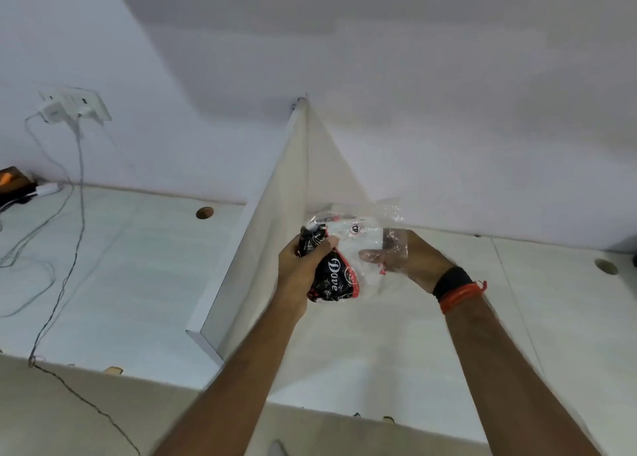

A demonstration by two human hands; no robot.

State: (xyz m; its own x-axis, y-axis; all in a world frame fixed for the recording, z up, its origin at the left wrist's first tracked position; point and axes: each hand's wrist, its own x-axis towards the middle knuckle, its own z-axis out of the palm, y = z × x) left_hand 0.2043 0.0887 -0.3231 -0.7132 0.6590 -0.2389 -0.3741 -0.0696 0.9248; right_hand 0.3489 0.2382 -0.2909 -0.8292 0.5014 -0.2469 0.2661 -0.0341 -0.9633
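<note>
**Operator:** Where does the packet stand?

**Inspector:** Your left hand [298,266] grips the black packet [332,278], with the fingers curled round it and the thumb pressed on its upper end. You hold it in the air above the desk [396,338], with the divider panel [272,235] just beside it at its 9 o'clock. Its long axis runs from 11 o'clock to 5 o'clock, printed face toward you.

**Operator:** And the bag?

**Inspector:** The clear plastic bag [367,245] lies over the packet's right side and spreads toward 3 o'clock. Your right hand [412,259] holds the film there, and its fingers show through the film. Glare hides the film's edge, so I cannot tell how much of the packet sits inside.

**Operator:** Which hand is nearer?

**Inspector:** The left, since it is on the packet itself. The right sits at the packet's 3 o'clock, apart from it, and touches film only. In my judgement, any travel between packet and bag runs along the 9-to-3 line between your hands, and that is broadside to the long axis. Turning a narrow end toward 3 o'clock would likely let the packet pass the film with less snagging.
</note>
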